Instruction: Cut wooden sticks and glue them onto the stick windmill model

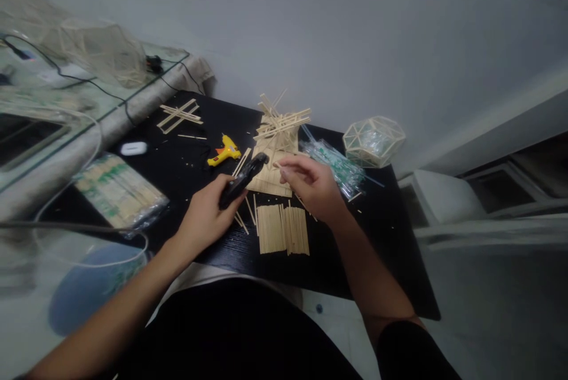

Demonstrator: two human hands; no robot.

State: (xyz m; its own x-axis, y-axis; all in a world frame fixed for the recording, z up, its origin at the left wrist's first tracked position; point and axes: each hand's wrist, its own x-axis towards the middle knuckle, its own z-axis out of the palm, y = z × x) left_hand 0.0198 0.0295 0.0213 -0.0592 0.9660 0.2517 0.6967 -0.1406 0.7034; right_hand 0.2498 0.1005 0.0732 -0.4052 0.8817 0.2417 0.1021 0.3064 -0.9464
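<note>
My left hand [208,209] is closed around a black hand tool [244,180], its exact kind unclear; the head points up and right. Facing it, my right hand [313,183] pinches a thin wooden stick [277,165], mostly hidden by the fingers, with its pale end just off the tool's head. Below the hands, flat wooden sticks [283,229] lie side by side in a block. Behind them, a loose heap of sticks [284,125] rests on a pale wooden sheet or stack [270,182]. A yellow glue gun [224,151] lies left of that heap.
On the black table [368,250] are a plastic bag of sticks [119,190], a white case [134,148], crossed sticks [181,115], clear packets [339,167] and a stick-built polyhedron [373,142]. A white cable [95,263] loops at left. A glass-topped table [133,75] adjoins.
</note>
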